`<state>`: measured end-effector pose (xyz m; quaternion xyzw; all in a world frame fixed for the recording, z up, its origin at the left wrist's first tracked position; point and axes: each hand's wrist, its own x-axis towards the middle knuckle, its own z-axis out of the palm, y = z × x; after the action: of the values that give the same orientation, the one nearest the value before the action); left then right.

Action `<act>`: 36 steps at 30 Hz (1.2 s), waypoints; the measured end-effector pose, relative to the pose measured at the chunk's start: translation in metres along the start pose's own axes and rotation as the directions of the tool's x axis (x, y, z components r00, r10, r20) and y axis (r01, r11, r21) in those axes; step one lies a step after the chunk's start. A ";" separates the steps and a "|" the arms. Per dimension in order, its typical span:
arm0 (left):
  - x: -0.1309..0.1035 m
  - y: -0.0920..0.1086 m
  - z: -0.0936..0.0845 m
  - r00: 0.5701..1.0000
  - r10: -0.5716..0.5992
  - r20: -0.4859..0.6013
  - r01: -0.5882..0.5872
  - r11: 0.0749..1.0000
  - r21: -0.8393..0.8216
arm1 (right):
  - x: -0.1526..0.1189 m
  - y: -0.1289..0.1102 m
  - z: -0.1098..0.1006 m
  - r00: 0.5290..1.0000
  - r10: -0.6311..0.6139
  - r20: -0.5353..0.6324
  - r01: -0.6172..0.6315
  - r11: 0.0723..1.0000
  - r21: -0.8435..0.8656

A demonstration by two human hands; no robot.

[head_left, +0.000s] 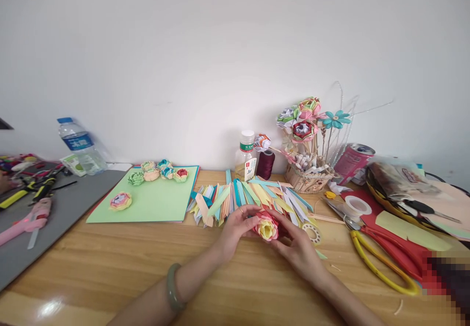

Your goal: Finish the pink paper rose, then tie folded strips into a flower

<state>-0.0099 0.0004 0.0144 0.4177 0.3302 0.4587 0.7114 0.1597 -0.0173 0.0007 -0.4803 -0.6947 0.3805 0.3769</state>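
Between my two hands is a paper flower (267, 228) with red and pink outer petals and a yellow middle. My left hand (239, 228) grips it from the left, thumb at the petals. My right hand (293, 240) closes on its right side, fingers over the back edge and thumb below. Just behind the hands lies a heap of folded paper strips (242, 194) in several colours. Beside my right hand rests a pale ring with holes (311, 234). The flower's underside is hidden.
Finished paper flowers (150, 172) sit on green paper (154, 203) at left. A glue gun (31, 221) lies on a grey mat. Behind stand a bottle (246, 154), a thread spool (265, 164) and a flower basket (308, 176). Yellow-handled scissors (382, 267) lie at right.
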 end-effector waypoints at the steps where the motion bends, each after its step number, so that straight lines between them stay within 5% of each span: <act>1: 0.001 0.000 -0.001 1.000 -0.009 -0.017 0.009 1.000 0.023 | 0.000 -0.001 0.000 1.000 0.001 0.006 -0.001 1.000 -0.009; 14: 0.003 -0.003 -0.005 0.997 -0.009 -0.081 0.017 0.995 0.100 | 0.002 0.004 -0.006 0.999 -0.019 0.039 0.021 0.999 -0.040; 23: 0.001 0.003 -0.002 0.984 0.174 -0.024 -0.161 0.946 0.280 | 0.003 0.002 -0.009 0.999 0.000 0.054 0.000 1.000 -0.006; 36: 0.004 -0.005 -0.005 0.965 0.245 -0.094 -0.185 0.889 0.418 | 0.004 0.000 -0.008 0.995 0.043 0.091 -0.044 0.999 0.011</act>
<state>-0.0112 0.0044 0.0072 0.5560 0.4202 0.4853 0.5281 0.1656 -0.0118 0.0053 -0.4750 -0.6980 0.4146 0.3396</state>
